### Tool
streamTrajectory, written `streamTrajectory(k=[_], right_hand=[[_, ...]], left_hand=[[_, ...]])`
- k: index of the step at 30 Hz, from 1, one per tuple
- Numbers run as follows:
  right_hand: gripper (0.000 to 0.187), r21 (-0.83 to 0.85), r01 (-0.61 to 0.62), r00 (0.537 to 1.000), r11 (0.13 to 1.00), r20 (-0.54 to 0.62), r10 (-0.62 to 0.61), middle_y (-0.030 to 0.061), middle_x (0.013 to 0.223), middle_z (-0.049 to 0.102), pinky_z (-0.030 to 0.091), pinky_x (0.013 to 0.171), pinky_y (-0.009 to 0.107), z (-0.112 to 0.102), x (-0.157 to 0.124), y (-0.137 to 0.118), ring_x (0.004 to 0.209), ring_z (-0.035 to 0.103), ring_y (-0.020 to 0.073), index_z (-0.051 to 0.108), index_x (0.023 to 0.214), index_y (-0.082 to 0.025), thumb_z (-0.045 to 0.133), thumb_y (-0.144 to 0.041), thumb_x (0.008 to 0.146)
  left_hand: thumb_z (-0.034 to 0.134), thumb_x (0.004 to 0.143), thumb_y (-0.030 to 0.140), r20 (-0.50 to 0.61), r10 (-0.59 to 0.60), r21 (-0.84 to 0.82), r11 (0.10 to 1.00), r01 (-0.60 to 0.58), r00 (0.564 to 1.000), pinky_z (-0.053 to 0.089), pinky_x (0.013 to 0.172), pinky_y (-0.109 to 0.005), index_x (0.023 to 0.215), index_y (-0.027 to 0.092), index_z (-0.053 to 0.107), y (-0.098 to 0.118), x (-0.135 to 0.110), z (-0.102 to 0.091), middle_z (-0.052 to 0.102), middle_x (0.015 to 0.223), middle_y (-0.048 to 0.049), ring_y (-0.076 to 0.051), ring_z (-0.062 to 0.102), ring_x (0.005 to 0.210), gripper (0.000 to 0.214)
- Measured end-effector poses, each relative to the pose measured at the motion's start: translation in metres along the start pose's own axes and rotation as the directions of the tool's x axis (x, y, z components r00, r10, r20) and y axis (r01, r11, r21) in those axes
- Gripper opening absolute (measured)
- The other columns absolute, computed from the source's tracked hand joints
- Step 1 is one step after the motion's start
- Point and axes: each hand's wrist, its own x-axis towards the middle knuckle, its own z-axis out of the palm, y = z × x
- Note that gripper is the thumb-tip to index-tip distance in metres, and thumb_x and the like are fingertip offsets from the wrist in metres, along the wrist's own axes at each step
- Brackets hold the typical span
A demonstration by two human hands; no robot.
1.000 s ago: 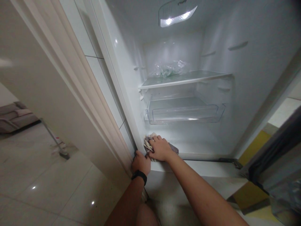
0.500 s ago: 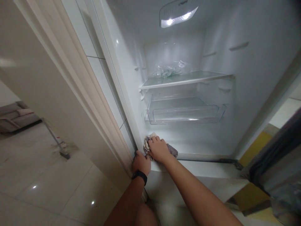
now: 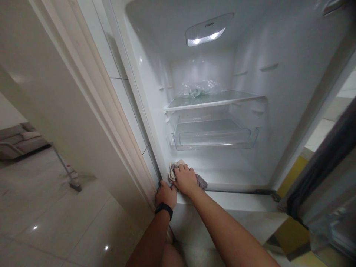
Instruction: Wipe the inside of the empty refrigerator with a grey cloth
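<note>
An open fridge fills the view, lit from its ceiling lamp. My right hand lies fingers-down on a crumpled cloth at the front left corner of the fridge floor, gripping it. My left hand, with a black wristband, is curled round the lower left edge of the fridge frame, just beside the right hand. Its fingers wrap the edge.
A glass shelf carries a crumpled clear plastic bag. Below it hangs a clear drawer. The fridge door stands open at right. A beige door frame stands at left, with tiled floor and a mop beyond.
The view has tilted up a little, showing more of the fridge ceiling. My right hand with the cloth has shifted slightly left; my left hand keeps its hold.
</note>
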Motion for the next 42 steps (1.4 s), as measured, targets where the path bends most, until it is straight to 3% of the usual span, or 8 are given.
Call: streamTrajectory(k=[12, 28, 32, 42], right_hand=[[0.053, -0.013, 0.01, 0.999, 1.0, 0.051, -0.009, 0.016, 0.137, 0.061, 0.048, 0.096, 0.051, -0.011, -0.015, 0.025, 0.125, 0.052, 0.0369, 0.057, 0.132, -0.025, 0.07, -0.047, 0.086], [0.05, -0.114, -0.183, 0.98, 0.977, 0.052, 0.189, 0.0134, 0.136, 0.061, 0.049, 0.091, 0.042, -0.035, -0.077, 0.142, 0.119, 0.054, 0.0346, 0.061, 0.131, -0.025, 0.068, -0.052, 0.089], [0.048, -0.139, -0.21, 0.975, 0.968, 0.045, 0.218, 0.0144, 0.137, 0.06, 0.05, 0.089, 0.041, -0.036, -0.081, 0.142, 0.119, 0.054, 0.0349, 0.061, 0.13, -0.024, 0.067, -0.051, 0.091], [0.054, -0.13, -0.17, 0.981, 0.977, 0.076, 0.181, 0.0169, 0.147, 0.054, 0.052, 0.09, 0.046, -0.036, -0.065, 0.113, 0.124, 0.052, 0.0371, 0.057, 0.136, -0.024, 0.068, -0.049, 0.09]], left_hand=[[0.046, 0.097, 0.041, 0.001, 0.004, -0.004, 1.0, -0.003, 1.0, 0.055, 0.082, -0.038, 0.118, 0.018, 0.049, 0.001, -0.002, -0.005, 0.078, 0.104, -0.0152, -0.029, 0.075, 0.099, 0.031], [0.045, 0.096, 0.042, -0.028, 0.008, 0.012, 1.0, -0.008, 1.0, 0.057, 0.081, -0.042, 0.12, 0.016, 0.049, 0.0, -0.001, 0.001, 0.077, 0.099, -0.0164, -0.033, 0.076, 0.097, 0.036], [0.045, 0.095, 0.044, -0.034, 0.009, 0.011, 1.0, -0.008, 0.999, 0.057, 0.08, -0.044, 0.12, 0.016, 0.049, -0.001, -0.001, 0.002, 0.077, 0.099, -0.0166, -0.034, 0.075, 0.096, 0.037], [0.046, 0.095, 0.044, -0.037, -0.002, 0.012, 1.0, 0.002, 0.999, 0.057, 0.081, -0.042, 0.118, 0.017, 0.048, -0.001, 0.0, 0.005, 0.077, 0.099, -0.0169, -0.033, 0.076, 0.097, 0.036]])
